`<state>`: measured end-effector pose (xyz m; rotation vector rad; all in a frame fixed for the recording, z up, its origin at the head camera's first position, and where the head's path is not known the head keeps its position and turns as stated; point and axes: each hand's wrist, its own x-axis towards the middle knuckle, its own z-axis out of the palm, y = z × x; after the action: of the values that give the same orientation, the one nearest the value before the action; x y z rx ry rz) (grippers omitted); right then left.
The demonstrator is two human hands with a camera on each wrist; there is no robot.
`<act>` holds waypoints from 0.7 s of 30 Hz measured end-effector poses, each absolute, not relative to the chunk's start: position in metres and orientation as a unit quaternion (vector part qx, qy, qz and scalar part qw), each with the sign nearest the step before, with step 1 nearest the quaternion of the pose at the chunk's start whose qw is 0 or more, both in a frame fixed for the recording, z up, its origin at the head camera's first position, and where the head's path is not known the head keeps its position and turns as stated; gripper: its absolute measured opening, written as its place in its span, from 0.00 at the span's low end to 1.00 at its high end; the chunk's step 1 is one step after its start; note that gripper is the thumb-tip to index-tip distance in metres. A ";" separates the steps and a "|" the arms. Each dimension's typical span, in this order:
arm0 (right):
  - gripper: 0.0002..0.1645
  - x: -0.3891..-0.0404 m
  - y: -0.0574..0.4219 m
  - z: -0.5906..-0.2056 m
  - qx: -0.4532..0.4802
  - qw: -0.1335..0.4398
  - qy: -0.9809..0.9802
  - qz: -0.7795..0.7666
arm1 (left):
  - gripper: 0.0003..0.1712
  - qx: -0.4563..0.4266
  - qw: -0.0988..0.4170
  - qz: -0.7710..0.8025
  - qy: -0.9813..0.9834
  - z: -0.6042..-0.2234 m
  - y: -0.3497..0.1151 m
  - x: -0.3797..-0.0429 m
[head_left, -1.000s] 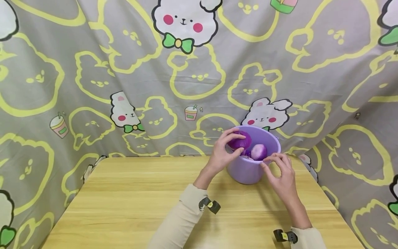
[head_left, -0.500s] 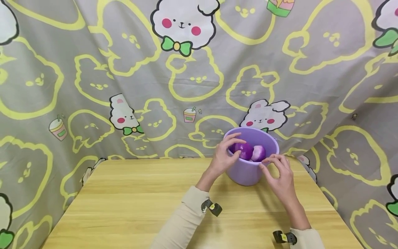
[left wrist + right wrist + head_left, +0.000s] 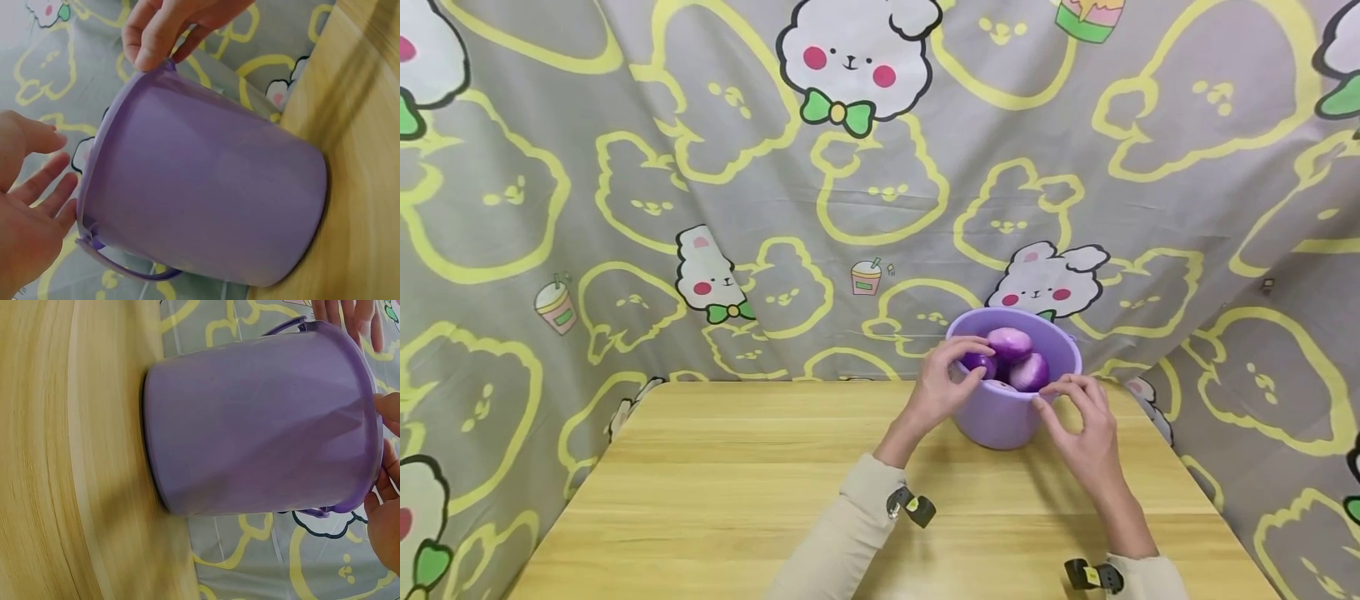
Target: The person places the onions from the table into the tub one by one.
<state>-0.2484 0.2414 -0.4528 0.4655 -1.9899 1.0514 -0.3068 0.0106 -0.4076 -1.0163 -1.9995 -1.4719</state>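
Note:
A purple bucket [image 3: 1000, 417] stands upright on the table and holds several purple onions. One onion [image 3: 1010, 342] lies uppermost towards the back, another onion [image 3: 1028, 372] sits at the right, and a darker onion [image 3: 980, 364] is partly covered by my left fingers. My left hand [image 3: 942, 382] is at the bucket's left rim, fingers spread over the opening and holding nothing; the left wrist view shows this hand [image 3: 28, 206] with parted fingers beside the rim. With thumb and fingers, my right hand [image 3: 1086, 421] pinches the front right rim.
The wooden table [image 3: 737, 475] stretches to the left and front of the bucket. Close behind it hangs a grey curtain [image 3: 760, 200] with cartoon prints. The bucket's handle [image 3: 131, 272] hangs down on its side.
My left hand held a purple onion over the bucket, lowered it inside and let go. The onions have shifted, with one now lying at the back. My right hand has stayed at the rim.

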 end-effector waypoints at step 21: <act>0.16 -0.248 0.239 -0.448 0.191 0.413 -0.790 0.412 | 0.15 -0.327 0.231 -0.565 -0.722 -0.432 -0.045 -0.283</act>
<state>-0.2483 0.2391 -0.4480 0.4810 -1.9853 1.0347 -0.2827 -0.0447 -0.4317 -0.9004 -1.9848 -1.5527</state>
